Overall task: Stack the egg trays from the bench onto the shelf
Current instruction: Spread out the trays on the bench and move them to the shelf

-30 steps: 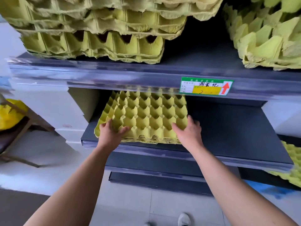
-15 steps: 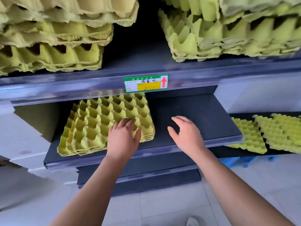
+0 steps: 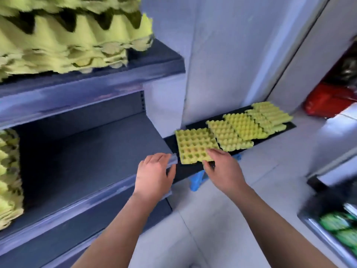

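Several yellow-green egg trays lie in an overlapping row on a low black bench [image 3: 286,130] to the right of the shelf. My right hand [image 3: 222,167] reaches the near corner of the nearest egg tray [image 3: 195,144], thumb under its edge and fingers on top; the grip looks loose. My left hand [image 3: 154,175] hovers open over the right front corner of the dark middle shelf [image 3: 87,161]. A stack of trays [image 3: 8,178] sits at that shelf's far left. More tray stacks [image 3: 67,39] fill the upper shelf.
A white wall column [image 3: 222,64] stands between shelf and bench. Something blue [image 3: 197,180] lies under the bench. A red bag [image 3: 328,101] sits at far right, and a rack with green packs [image 3: 338,225] at the lower right. The floor is pale tile.
The view has swung right from the shelf to the bench. Both hands left the stacked trays on the shelf; my right hand has reached the nearest bench tray, and my left trails at the shelf corner.
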{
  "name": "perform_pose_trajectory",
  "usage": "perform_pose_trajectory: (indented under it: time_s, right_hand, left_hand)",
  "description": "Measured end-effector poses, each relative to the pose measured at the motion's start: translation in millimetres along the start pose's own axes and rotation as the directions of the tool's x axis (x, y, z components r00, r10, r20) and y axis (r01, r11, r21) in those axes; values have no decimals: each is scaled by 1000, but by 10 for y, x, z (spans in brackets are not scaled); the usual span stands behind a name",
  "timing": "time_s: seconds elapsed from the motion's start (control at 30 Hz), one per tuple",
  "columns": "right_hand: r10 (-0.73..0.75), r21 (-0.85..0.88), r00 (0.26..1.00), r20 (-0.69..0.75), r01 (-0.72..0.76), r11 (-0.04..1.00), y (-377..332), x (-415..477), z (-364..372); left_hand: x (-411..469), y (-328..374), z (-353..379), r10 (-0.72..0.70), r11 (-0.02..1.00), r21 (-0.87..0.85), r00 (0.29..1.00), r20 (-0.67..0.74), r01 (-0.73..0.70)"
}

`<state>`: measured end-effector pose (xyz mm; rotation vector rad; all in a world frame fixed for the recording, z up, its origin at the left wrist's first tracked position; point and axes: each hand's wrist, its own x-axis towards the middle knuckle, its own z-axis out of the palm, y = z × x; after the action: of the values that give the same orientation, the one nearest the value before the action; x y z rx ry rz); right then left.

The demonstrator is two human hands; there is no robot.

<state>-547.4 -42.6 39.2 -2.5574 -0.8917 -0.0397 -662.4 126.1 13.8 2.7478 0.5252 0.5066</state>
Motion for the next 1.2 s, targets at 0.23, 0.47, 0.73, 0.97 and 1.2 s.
perform_pose_trajectory:
  time_s: [0.23, 0.47, 0.73, 0.97, 1.2]
  right_hand:
    - [167, -29, 986, 13, -167, 986, 1410, 326, -320]
    - [286, -27, 958, 10, -286, 958, 2504, 1102, -376]
    - [410, -40, 912, 1, -410, 911, 3643, 2279, -664]
    - [539, 10, 842, -10, -539, 842, 4726, 2889, -889]
    - [546, 9, 837, 21, -546, 838, 6070, 3474, -1112]
  left_hand:
    - [806, 963, 848, 32, 998, -66, 989, 146, -23]
    - [1915, 1551, 1617, 60, 996, -71, 975, 215, -46]
    - [3510, 2193, 2442, 117, 993, -57, 944, 307, -105]
    - [4528, 2958, 3076, 185, 983, -90, 898, 398, -163]
    - [5276, 3876, 3914, 164, 986, -82, 877, 452, -142]
